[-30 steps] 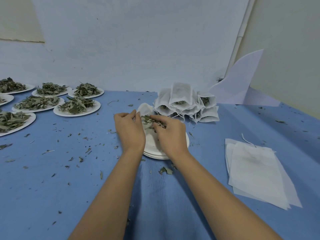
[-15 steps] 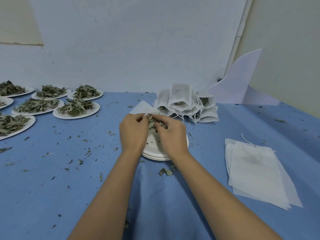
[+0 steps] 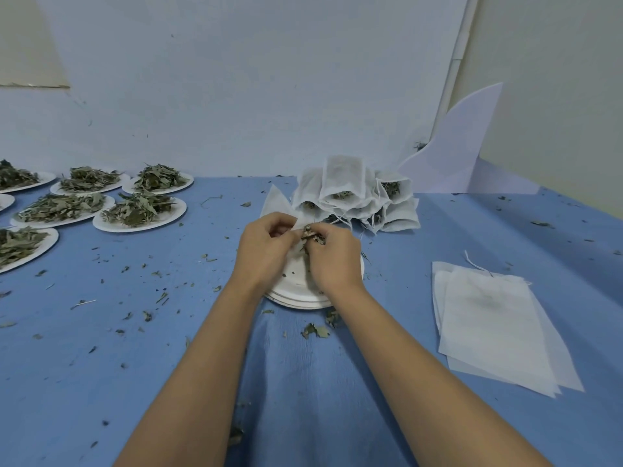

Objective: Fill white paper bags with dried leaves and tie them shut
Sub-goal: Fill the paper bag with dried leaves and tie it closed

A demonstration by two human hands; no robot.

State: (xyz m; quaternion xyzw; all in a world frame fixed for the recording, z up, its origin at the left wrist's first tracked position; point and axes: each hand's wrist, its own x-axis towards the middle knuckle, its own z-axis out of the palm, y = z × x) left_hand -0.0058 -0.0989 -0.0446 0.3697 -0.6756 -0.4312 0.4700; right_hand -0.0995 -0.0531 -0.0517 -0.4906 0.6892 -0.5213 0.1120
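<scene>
Filling step, mid-load.

- We are watching the left hand (image 3: 266, 244) gripping the mouth of a white bag (image 3: 278, 205), fingers curled round the rim. The bag's far corner is sticking up behind the knuckles, thin and creased.
- The right hand (image 3: 335, 261) is pinching a tuft of dried leaves (image 3: 310, 233) right at that opening, fingertips bunched on it. We are judging that it is feeding the tuft in.
- Both hands are working just above a stack of bare white plates (image 3: 303, 299), round and shallow, with a few flecks on top.
- Next move, as we are reading it: seating the leaves deep without crushing them, then finding the drawstring and cinching it. We cannot tell from here where this bag's string is lying.

Materials:
- The leaves are looking brittle, narrow, curled and grey-green. More are heaped on the leaf plates (image 3: 140, 212) far left.
- The filled bags (image 3: 350, 193) are piled just beyond the hands. They are soft, semi-sheer and fibrous, with loose strings trailing.
- The flat bags (image 3: 492, 328) are lying well to the right in a limp pile, edges fanned.
- The blue table cover (image 3: 101, 365) is showing a matte, slightly wrinkled surface littered with leaf crumbs.
</scene>
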